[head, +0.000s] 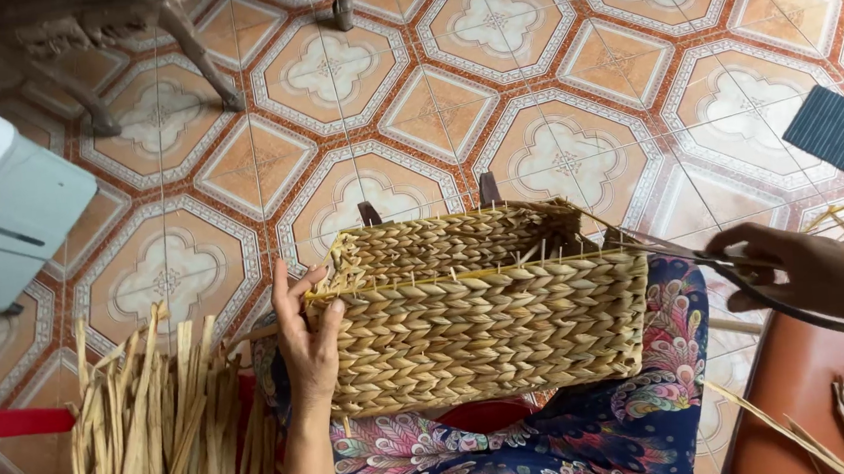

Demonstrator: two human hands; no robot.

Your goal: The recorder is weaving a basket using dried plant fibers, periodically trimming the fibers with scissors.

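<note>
Basket point(478, 308) sits on my lap, braced by my left hand point(305, 341), fingers flat and open on its end so it won't shift; right hand point(811, 272) grips scissors point(736, 277), blades at rim to reach stray ends.

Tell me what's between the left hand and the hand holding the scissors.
In the head view, the woven basket on the lap fills that stretch: the left hand presses its left end, and the right hand holds scissors at its right rim.
</note>
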